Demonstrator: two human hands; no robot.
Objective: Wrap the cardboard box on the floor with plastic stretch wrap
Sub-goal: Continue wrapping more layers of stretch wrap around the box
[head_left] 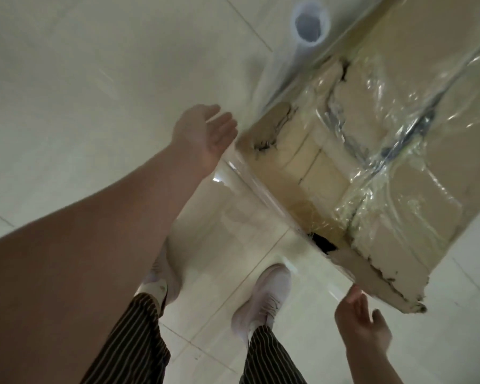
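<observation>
A long cardboard box (pixel 432 139) lies on the tiled floor at the right, its torn near end facing me and its top covered in crinkled clear stretch wrap (pixel 372 134). A sheet of the clear film hangs over the near end face (pixel 233 217). The roll of stretch wrap (pixel 309 23) stands on the floor at the box's far left side, a strip of film running from it to the box. My left hand (pixel 205 131) is open, fingers straight, beside the box's left corner. At the lower right corner of the box is my right hand (pixel 363 325), open with relaxed fingers.
My two feet in white shoes (pixel 263 297) and striped trousers stand on the pale floor tiles (pixel 94 79) just in front of the box's near end. Open floor spreads to the left.
</observation>
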